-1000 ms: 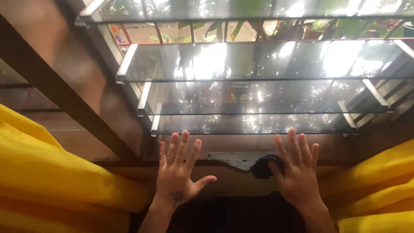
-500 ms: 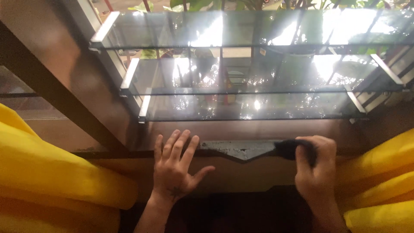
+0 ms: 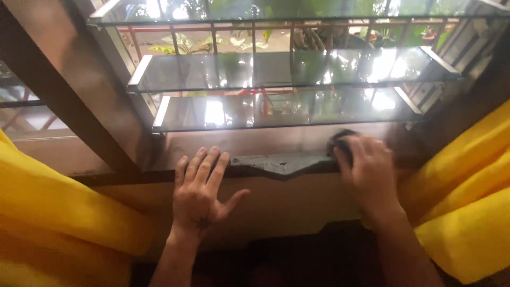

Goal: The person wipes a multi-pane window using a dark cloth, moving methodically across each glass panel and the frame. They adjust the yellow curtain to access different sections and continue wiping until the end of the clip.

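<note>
My left hand [image 3: 201, 190] lies flat with fingers apart on the brown window sill [image 3: 265, 142], its fingertips at the sill's front edge. My right hand [image 3: 366, 172] presses a dark cloth [image 3: 341, 141] onto the sill, at the right end of a grey metal plate [image 3: 279, 162]. Only a small part of the cloth shows past my fingers. Just above the sill are horizontal glass louvre slats [image 3: 276, 109], tilted open.
Yellow curtains hang at both sides, one at the left [image 3: 58, 212] and one at the right [image 3: 467, 207]. A dark window frame post [image 3: 69, 101] slants at the left. Beyond the glass are red bars and green plants [image 3: 186, 42].
My right hand went from flat on the sill to gripping the dark cloth and moved it up and right along the sill. My view has shifted upward. The left hand stays put.
</note>
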